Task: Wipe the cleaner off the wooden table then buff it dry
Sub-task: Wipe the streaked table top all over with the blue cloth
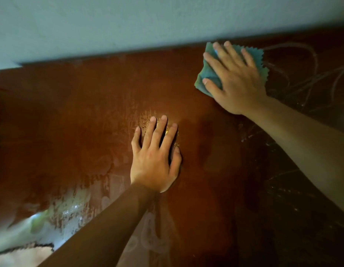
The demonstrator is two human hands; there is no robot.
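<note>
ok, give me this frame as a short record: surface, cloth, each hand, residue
surface: wooden table, reddish brown, far edge against a pale wall
cloth: blue-green cloth with zigzag edge, flat on the table near the far edge
right hand: right hand pressed palm-down on the cloth, fingers spread
left hand: left hand flat on bare table, holding nothing
residue: curved streaks right of the cloth; wet smears near the front left
progress: not dry yet
</note>
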